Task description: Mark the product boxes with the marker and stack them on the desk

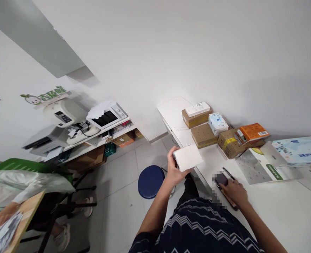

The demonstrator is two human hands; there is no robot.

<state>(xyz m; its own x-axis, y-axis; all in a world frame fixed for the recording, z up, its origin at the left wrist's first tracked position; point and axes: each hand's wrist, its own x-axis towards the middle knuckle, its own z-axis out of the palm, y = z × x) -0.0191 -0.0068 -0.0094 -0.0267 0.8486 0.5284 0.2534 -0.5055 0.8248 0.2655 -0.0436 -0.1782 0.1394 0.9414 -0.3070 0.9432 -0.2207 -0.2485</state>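
White box (189, 158) is held in the left hand (173, 172), with fingers closed round one side, near the edge of the table (279, 211). The right hand (235, 192) is held low over the table, beside a dark object (221, 179) (partly pixelated); whether that is gripped cannot be told. Lifting appears done, setting down not yet; brown boxes (204, 135) and an orange box (254, 133) are touched by neither hand.
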